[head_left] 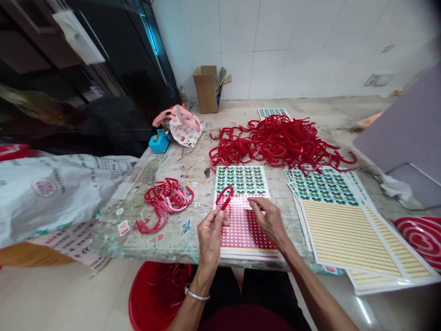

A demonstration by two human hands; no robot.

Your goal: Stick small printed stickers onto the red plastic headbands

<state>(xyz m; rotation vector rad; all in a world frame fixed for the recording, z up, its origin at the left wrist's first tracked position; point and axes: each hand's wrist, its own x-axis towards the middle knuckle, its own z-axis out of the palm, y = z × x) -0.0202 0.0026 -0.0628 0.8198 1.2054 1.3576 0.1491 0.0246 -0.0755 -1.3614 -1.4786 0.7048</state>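
Narrowly, the left hand (pixel 210 243) pinched a red plastic loop (pixel 223 197); the right hand (pixel 268 223) showed no clear grip over a heart-printed sticker sheet (pixel 243 234); the white sack's (pixel 44 197) print looked illegible.

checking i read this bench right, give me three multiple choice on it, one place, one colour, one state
1. Where is the heap of red plastic strips?
A. on the floor
B. on the table, beyond the printed sheets
C. inside the cardboard box

2. What colour is the bangle on the left wrist?
A. blue
B. red
C. silver

3. What is the left hand doing?
A. lying flat on the table
B. pinching a red strip
C. gripping the white sack

1 B: the heap lies on the tabletop behind the sheets.
2 C: the band shows a silvery metal.
3 B: its fingers hold the looped strip up.
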